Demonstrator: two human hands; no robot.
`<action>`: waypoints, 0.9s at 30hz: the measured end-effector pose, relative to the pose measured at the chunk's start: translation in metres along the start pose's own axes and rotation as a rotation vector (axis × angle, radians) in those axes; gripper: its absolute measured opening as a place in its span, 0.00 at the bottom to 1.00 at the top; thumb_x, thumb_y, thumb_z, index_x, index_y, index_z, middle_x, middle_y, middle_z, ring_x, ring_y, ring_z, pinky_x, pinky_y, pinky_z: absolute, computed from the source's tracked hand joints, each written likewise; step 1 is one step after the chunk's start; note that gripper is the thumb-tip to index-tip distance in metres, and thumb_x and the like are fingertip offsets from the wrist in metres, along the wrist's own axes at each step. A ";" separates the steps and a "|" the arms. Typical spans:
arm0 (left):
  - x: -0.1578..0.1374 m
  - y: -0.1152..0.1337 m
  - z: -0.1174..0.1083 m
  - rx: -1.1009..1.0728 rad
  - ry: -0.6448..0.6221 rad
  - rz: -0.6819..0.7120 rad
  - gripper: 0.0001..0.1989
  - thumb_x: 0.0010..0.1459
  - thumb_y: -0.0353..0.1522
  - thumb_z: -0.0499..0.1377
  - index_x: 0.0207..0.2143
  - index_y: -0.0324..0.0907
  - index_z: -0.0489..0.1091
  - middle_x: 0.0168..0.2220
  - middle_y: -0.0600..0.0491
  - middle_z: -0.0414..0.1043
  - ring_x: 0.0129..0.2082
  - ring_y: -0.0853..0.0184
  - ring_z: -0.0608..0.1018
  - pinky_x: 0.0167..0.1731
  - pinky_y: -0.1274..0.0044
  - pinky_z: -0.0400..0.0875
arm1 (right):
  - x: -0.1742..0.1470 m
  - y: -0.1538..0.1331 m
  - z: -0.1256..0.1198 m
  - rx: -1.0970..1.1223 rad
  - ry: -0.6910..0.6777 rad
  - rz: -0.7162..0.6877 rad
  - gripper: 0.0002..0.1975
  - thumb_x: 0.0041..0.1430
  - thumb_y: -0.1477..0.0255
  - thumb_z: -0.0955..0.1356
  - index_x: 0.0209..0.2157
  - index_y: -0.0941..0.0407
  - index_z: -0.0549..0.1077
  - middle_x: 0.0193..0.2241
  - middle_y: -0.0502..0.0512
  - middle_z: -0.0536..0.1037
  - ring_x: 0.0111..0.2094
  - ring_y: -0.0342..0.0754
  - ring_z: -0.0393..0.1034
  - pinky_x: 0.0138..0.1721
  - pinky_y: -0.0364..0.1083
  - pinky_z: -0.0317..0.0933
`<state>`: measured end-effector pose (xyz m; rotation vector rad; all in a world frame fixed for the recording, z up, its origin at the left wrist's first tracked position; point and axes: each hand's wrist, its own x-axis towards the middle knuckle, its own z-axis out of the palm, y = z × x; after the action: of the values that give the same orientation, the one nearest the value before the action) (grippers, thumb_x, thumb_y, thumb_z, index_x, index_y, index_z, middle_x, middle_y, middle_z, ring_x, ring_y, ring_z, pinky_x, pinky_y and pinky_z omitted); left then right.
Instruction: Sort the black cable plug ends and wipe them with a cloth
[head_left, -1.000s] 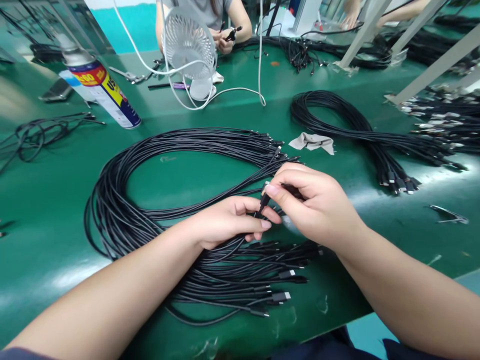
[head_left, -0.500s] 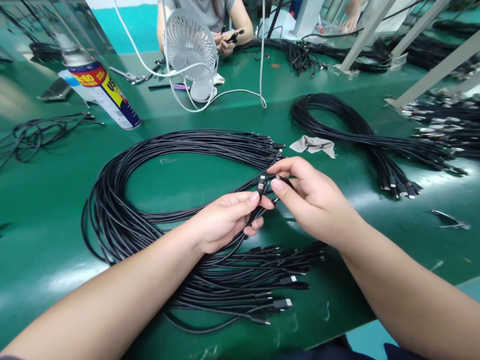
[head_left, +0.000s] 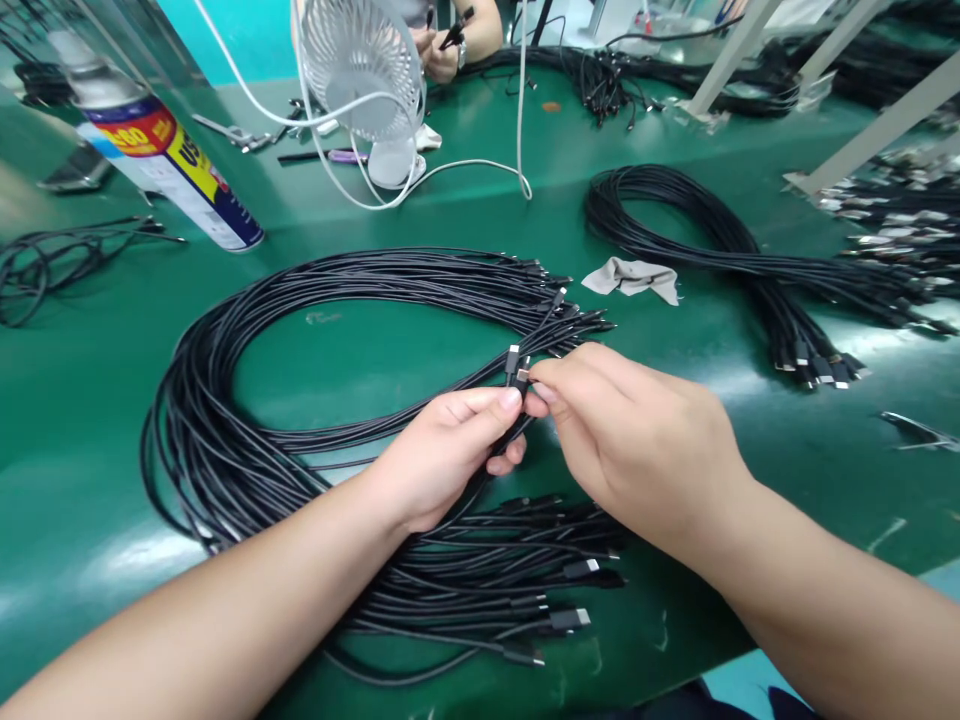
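My left hand [head_left: 457, 445] is closed round black cables near their ends, thumb pressed on top. From its grip stick up a black cable plug [head_left: 512, 358] with a light metal tip and, just right of it, a second plug [head_left: 523, 376]. My right hand [head_left: 637, 430] is closed in a pinch, with thumb and forefinger against the second plug's side. Whatever lies inside that pinch is hidden. Beneath both hands spreads a big coil of black cables [head_left: 217, 400]; loose cable ends with plugs [head_left: 570, 620] fan out below them.
Behind the coil stand a spray can [head_left: 172, 150] and a small white fan [head_left: 364, 75] with its cord. A grey cloth scrap [head_left: 632, 280], another cable bundle [head_left: 675, 215] and metal tweezers [head_left: 919, 432] lie to the right. A co-worker's hands [head_left: 442, 55] hold dark pieces across the table.
My right hand has turned over and moved slightly down and left, its fingers closing beside the plug. The dark strip seen in it before is now hidden. The view has shifted slightly.
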<state>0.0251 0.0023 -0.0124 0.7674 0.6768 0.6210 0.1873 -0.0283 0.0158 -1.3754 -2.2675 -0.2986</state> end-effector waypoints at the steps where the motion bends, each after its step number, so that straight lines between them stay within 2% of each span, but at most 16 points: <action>1: -0.001 -0.001 0.002 0.018 0.028 0.000 0.14 0.56 0.40 0.62 0.30 0.36 0.73 0.24 0.55 0.63 0.24 0.75 0.64 0.22 0.82 0.56 | 0.000 -0.001 0.000 -0.035 0.007 -0.010 0.09 0.61 0.79 0.62 0.33 0.57 0.73 0.27 0.52 0.76 0.24 0.43 0.67 0.26 0.44 0.55; 5: -0.003 -0.004 0.005 0.088 0.115 0.004 0.16 0.57 0.42 0.61 0.27 0.37 0.70 0.22 0.56 0.64 0.24 0.74 0.64 0.23 0.81 0.58 | 0.001 -0.003 0.001 -0.094 0.016 -0.036 0.10 0.59 0.80 0.62 0.33 0.57 0.74 0.26 0.52 0.76 0.25 0.44 0.68 0.27 0.45 0.56; 10: -0.005 -0.006 0.006 0.221 0.176 0.038 0.16 0.57 0.44 0.60 0.32 0.38 0.73 0.20 0.57 0.64 0.22 0.74 0.63 0.21 0.82 0.56 | 0.002 -0.002 0.000 -0.096 0.034 -0.061 0.10 0.60 0.80 0.62 0.32 0.58 0.75 0.31 0.55 0.80 0.26 0.45 0.71 0.27 0.45 0.59; 21: -0.001 -0.004 0.004 0.339 0.184 0.120 0.16 0.57 0.41 0.60 0.24 0.38 0.70 0.21 0.57 0.62 0.21 0.75 0.63 0.19 0.83 0.57 | 0.003 -0.002 0.000 -0.113 0.059 -0.074 0.10 0.61 0.78 0.63 0.36 0.61 0.77 0.33 0.57 0.81 0.28 0.48 0.74 0.26 0.47 0.60; 27: -0.001 -0.005 0.004 0.455 0.202 0.172 0.19 0.58 0.41 0.59 0.19 0.38 0.67 0.22 0.56 0.60 0.22 0.74 0.63 0.19 0.82 0.57 | 0.002 -0.003 0.001 -0.131 0.055 -0.083 0.10 0.60 0.79 0.63 0.35 0.62 0.77 0.32 0.58 0.81 0.27 0.48 0.74 0.25 0.47 0.60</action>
<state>0.0284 -0.0027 -0.0139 1.2052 0.9621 0.7170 0.1838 -0.0274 0.0161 -1.3217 -2.2981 -0.5137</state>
